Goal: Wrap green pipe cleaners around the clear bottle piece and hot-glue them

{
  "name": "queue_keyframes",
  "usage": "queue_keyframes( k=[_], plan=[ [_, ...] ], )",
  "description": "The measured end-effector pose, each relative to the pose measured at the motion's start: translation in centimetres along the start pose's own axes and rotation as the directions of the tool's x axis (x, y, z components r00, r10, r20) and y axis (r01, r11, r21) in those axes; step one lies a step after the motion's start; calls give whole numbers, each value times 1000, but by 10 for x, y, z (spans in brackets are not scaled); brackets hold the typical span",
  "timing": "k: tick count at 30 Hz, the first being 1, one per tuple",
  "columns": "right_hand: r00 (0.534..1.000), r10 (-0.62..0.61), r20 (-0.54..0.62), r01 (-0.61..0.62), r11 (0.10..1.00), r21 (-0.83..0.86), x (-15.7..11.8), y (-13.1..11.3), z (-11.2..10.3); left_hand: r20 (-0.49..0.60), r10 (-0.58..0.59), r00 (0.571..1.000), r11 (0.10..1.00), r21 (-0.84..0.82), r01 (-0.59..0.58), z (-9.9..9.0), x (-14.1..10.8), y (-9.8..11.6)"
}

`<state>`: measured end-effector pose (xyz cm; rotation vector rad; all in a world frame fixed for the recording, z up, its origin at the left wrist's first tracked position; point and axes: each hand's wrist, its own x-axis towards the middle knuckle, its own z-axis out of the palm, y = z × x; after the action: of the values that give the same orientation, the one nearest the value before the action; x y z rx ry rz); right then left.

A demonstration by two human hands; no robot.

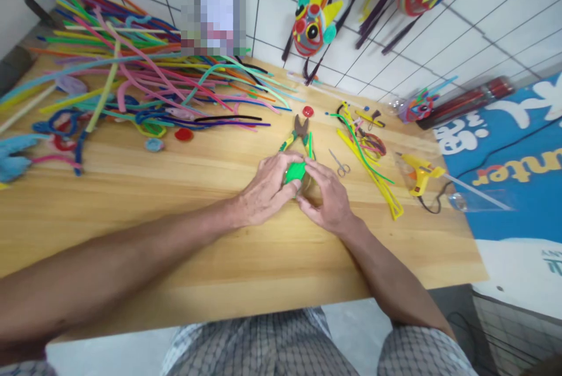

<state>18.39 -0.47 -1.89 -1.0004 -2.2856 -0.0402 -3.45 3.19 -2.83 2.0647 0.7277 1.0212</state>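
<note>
Close over the tabletop, both hands close around a small rounded piece with a bright green covering (294,173); a clear, shiny part shows at its right side. My left hand (270,185) grips it from the left, thumb and fingers at the green. On the other side my right hand (327,194) holds it with bent fingers. A straight green pipe cleaner (311,144) sticks up by the right fingertips. Just beyond the hands lie pliers (301,125) with green and yellow handles, partly hidden. Small scissors (341,165) rest to the right.
Many coloured pipe cleaners (149,71) cover the table's back left. Yellow pipe cleaners (373,177) and a yellow glue gun (421,172) with a cord lie right. Red discs (183,134) sit on the wood. Colourful mask ornaments (312,27) hang on the tiled wall.
</note>
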Motion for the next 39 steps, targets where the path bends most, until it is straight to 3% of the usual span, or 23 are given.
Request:
queue_keyframes(
  k=[14, 27, 39],
  plan=[
    [1000, 14, 9, -14, 1000, 4, -1, -1, -1, 53, -13, 999, 999, -29, 15, -5, -1, 5],
    [1000, 3, -26, -2, 999, 41, -1, 4, 2, 53, 149, 987, 987, 52, -152, -2, -3, -14],
    [999, 38, -12, -37, 994, 102, -1, 5, 4, 53, 204, 977, 974, 84, -208, -4, -3, -17]
  ],
)
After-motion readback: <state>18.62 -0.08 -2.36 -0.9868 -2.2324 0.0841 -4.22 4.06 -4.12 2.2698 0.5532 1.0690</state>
